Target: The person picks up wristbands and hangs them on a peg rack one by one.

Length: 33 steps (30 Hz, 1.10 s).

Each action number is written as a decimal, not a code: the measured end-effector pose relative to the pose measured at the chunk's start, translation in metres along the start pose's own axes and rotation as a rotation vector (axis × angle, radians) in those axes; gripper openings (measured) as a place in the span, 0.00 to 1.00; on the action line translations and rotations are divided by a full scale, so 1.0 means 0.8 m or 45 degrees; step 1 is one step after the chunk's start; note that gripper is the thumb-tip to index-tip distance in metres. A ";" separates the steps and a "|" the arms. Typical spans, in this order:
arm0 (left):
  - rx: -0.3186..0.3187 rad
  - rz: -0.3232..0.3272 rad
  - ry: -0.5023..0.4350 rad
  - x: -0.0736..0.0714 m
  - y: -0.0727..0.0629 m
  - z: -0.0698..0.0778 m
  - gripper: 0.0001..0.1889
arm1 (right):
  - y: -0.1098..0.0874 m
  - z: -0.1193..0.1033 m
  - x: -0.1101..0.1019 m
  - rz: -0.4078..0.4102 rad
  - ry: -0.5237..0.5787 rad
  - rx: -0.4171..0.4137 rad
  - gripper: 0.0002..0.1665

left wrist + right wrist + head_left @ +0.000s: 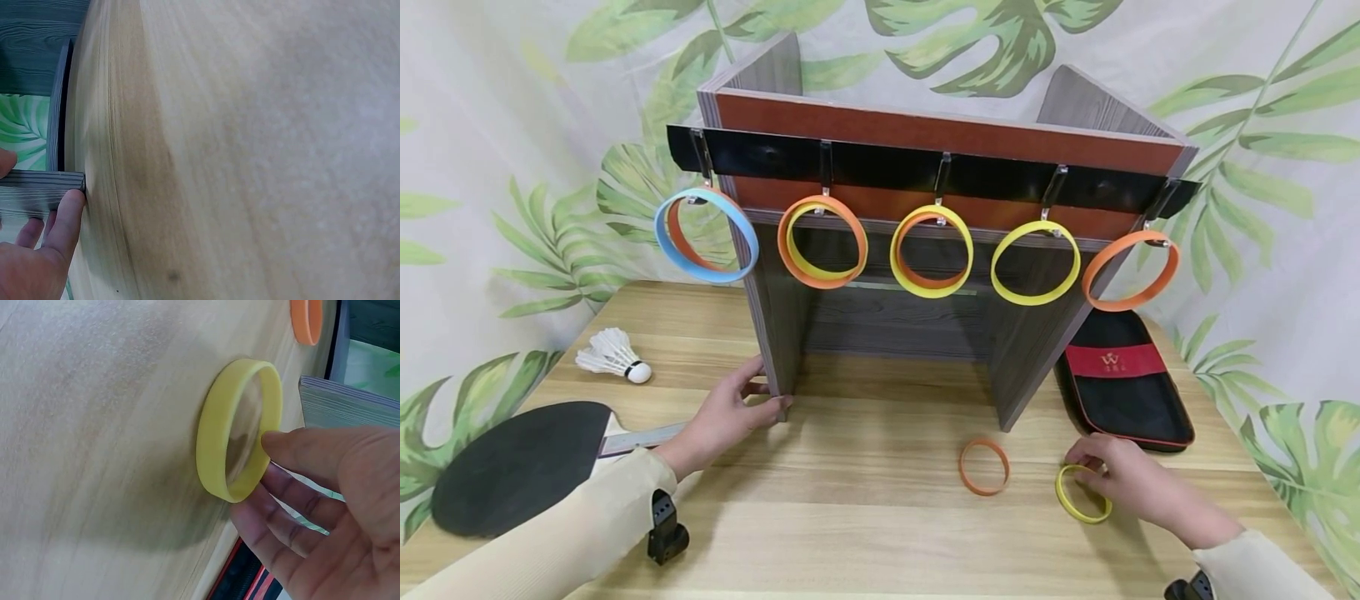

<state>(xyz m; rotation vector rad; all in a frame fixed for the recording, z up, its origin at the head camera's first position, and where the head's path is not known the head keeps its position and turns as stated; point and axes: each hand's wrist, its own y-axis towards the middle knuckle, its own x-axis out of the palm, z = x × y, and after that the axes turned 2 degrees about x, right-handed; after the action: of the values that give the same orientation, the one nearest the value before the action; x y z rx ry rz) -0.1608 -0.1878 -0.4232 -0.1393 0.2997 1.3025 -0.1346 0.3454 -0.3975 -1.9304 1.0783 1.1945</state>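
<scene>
My right hand [1138, 483] pinches a yellow silicone wristband [215, 450] between thumb and fingers, at the front right of the table. The band stands tilted, its lower rim close over the wood. Left of it, an orange wristband [985, 491] lies on the table. My left hand [730, 417] grips the front edge of the left side panel [772, 333] of a grey wooden stand, near its foot. Across the stand's front runs a black strip [880, 167] with several hooks. Wristbands hang from them: blue [747, 237] with orange at the left, orange-yellow pairs, single yellow [1036, 299], single orange [1123, 304].
A black table tennis bat [523, 467] lies at the left, its handle partly behind my left forearm. Behind it rests a white shuttlecock [613, 357]. To the right of the stand is a black case [1138, 408] with a red band. Leaf-print cloth [1262, 208] hangs behind.
</scene>
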 end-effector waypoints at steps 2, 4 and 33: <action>0.000 -0.003 -0.001 0.000 -0.001 0.000 0.36 | 0.001 0.000 0.002 0.001 -0.017 -0.006 0.06; 0.001 -0.005 -0.002 0.000 -0.001 0.000 0.36 | 0.003 -0.001 0.003 0.003 -0.024 -0.007 0.06; 0.021 0.000 0.003 0.000 0.001 -0.001 0.36 | 0.002 -0.018 -0.031 -0.261 0.430 -0.094 0.08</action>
<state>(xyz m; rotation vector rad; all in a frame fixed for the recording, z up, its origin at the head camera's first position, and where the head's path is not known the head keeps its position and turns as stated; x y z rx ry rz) -0.1617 -0.1876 -0.4239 -0.1271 0.3125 1.2996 -0.1365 0.3409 -0.3693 -2.2949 0.9798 0.8262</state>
